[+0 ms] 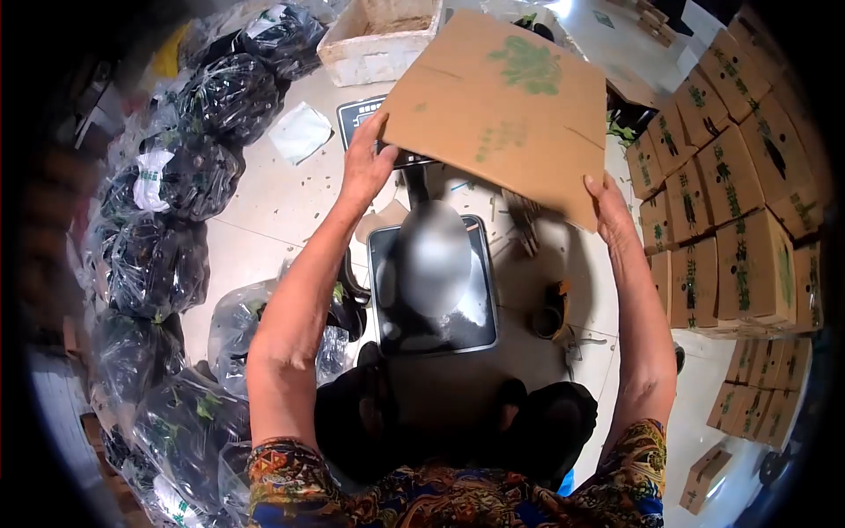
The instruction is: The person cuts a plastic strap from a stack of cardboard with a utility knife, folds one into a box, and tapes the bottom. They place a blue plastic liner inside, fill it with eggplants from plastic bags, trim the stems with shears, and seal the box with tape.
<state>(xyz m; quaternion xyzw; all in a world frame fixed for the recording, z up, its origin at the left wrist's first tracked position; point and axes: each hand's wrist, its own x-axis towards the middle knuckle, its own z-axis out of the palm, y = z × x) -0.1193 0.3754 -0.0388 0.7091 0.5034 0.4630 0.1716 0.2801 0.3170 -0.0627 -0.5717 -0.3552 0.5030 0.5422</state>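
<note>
Both hands grip a flat piece of brown cardboard (502, 114) with green print, held up and tilted in front of me. My left hand (366, 165) has its thumb and fingers closed on the left edge. On the lower right corner, my right hand (610, 208) pinches the board, its fingers partly hidden. Below stands a platform scale (431, 339) with a dark, shiny top; a blurred pale patch covers its middle. The scale's display panel (352, 113) shows partly beside the board, near my left hand.
Clear plastic bags of dark contents (233, 97) line the left side. Printed cardboard boxes (726, 176) are stacked at the right. A white foam box (374, 48) stands at the back. A white sheet (300, 133), a tape roll (547, 322) and scattered scraps lie on the floor.
</note>
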